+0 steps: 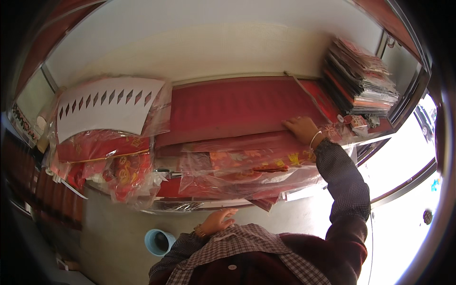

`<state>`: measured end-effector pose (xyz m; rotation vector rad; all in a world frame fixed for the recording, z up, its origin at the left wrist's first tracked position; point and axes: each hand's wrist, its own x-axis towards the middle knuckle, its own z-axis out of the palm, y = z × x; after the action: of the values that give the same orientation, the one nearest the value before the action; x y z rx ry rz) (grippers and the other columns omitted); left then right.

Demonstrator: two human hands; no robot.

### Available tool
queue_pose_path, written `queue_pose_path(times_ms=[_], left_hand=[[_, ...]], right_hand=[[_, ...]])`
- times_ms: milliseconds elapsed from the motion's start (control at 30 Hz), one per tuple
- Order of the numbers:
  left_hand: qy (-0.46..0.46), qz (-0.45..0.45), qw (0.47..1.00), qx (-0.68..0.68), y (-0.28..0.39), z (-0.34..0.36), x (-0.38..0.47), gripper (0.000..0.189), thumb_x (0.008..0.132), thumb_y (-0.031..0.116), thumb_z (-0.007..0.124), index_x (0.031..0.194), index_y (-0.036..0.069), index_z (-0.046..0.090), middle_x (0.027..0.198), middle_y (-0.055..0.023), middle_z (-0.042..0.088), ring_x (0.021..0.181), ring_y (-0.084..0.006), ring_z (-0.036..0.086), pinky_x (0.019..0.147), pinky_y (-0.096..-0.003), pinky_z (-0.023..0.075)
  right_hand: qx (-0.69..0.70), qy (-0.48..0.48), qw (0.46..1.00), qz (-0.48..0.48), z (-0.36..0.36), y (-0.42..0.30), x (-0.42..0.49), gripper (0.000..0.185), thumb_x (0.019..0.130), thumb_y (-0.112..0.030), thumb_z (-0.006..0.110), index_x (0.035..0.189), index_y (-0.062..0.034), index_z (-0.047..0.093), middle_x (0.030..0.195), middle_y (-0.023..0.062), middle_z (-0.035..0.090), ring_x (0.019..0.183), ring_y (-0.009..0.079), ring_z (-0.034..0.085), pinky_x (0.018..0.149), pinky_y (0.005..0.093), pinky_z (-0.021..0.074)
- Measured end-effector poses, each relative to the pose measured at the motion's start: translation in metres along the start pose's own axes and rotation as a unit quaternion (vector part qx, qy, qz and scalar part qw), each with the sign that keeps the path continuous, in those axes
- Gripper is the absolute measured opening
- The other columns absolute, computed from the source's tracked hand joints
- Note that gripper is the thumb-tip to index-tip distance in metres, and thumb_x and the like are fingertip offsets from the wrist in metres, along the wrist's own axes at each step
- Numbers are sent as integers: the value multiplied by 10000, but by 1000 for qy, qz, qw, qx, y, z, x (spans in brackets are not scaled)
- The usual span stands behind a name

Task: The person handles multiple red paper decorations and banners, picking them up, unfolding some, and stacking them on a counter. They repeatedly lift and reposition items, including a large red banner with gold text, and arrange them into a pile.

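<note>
My right hand [304, 129] lies palm down on the front right edge of a large dark red sheet [228, 110], fingers pointing left. My left hand [218, 221] is near my body, below the table edge, its fingers loosely bent and no object visible in it. Just in front of the sheet lie clear plastic packets [242, 156] with red printed paper showing leaf shapes. To the left, a white sheet with a row of diamond-shaped holes [107, 117] lies on plastic-wrapped red paper items [103, 146].
A tall stack of folded papers and plastic packets [363, 82] stands at the back right, with small items [358, 123] before it. More red packets [131, 171] hang over the front left edge. A blue bin [159, 243] stands on the floor by my left arm.
</note>
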<state>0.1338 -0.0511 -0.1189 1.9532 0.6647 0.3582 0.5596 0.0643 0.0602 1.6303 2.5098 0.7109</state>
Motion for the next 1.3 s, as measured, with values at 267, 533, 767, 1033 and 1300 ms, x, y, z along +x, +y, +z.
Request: queue_pose_path(times_ms=[267,533,767,1033,1300], left_hand=[[-13,17,999,-26,25,-17,-2,494,928,244,645,1348,39,485,1237,-133,628,1100,-232,637,925,-352,501],[-35,89,963,-250,78,-41,20,501,975,228,584,1420,75,412,1267,-158,595,1127,-215,609,963,-379,498],[-59,43,896,-437,108,-27,58,630,962,333,598,1464,77,315,1335,-162,537,1229,-257,534,1033,-429,440],[5,-20,842,-539,118,-6,93,519,986,403,523,1367,64,423,1335,-118,531,1252,-240,519,1059,-487,431],[57,-72,805,-586,126,-2,97,333,1001,240,503,1284,65,511,1282,-76,576,1215,-220,549,1031,-471,459]], right_hand=[[-26,19,999,-33,18,-14,25,474,888,-129,507,1360,-161,472,1127,81,643,915,262,668,755,369,532],[-26,-44,999,-17,-34,-27,12,491,866,-146,545,1354,-185,509,1145,61,660,823,242,687,703,368,531],[-11,-11,998,-67,-92,-107,-82,510,822,-235,607,1321,-159,538,1127,82,642,686,207,675,534,301,535],[223,-78,959,-159,-146,-147,-130,479,892,-243,589,1343,-100,515,1385,111,506,1106,308,607,838,373,556],[456,-169,855,180,-125,-20,-100,376,877,-226,657,1214,-61,632,1078,153,689,996,332,659,881,386,518]])
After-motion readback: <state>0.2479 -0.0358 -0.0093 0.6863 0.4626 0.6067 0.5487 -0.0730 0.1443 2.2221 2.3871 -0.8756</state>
